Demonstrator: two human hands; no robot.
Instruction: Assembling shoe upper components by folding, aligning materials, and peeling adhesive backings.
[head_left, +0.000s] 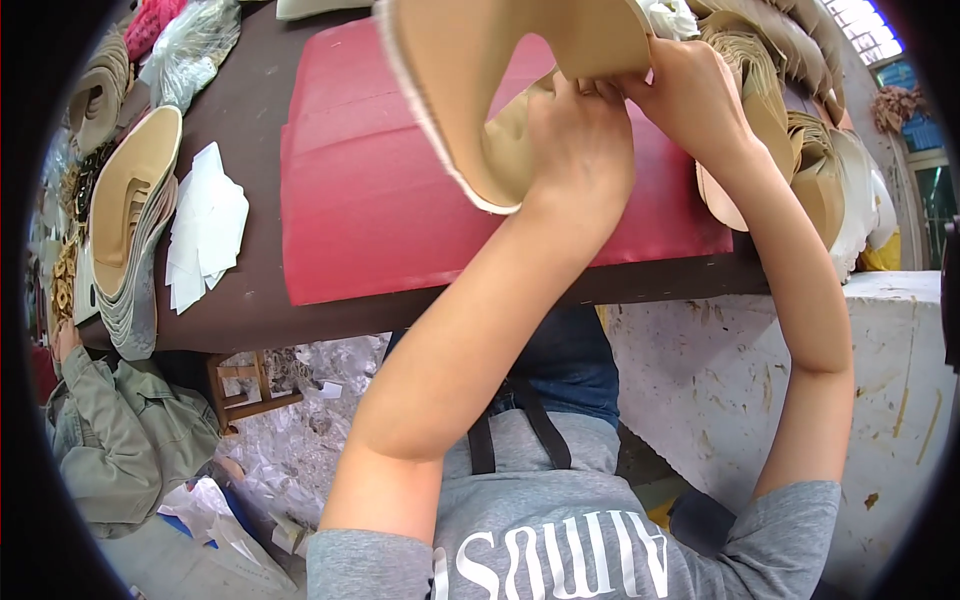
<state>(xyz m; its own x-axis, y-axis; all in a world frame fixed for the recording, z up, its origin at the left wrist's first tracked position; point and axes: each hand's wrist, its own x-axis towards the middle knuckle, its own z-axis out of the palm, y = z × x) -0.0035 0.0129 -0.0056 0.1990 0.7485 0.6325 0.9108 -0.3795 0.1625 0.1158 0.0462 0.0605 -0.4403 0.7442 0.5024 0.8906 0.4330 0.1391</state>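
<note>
— What do the two hands hold?

— Both are closed on one tan shoe upper piece point(470, 90), a curved leather cut with a pale stitched edge. The left hand point(580, 140) pinches its inner edge with the fingers bent tight, and the right hand point(690, 95) pinches the same edge just beside it. The two hands touch each other.

— Where is this piece?

— It is lifted above the red mat point(380, 200), which lies on the dark brown bench point(250, 100). The piece reaches from the hands toward the far left.

— What lies around?

— On the right, behind the right hand, a row of tan cut pieces point(800, 130) stands packed together. On the left side of the bench there is a stack of tan pieces point(130, 200), and just beside it a small heap of white paper shapes point(205, 225). At the far left, a clear plastic bag point(195, 45) is lying. Under the bench, near left, a grey-green garment point(120, 430) is visible.
</note>
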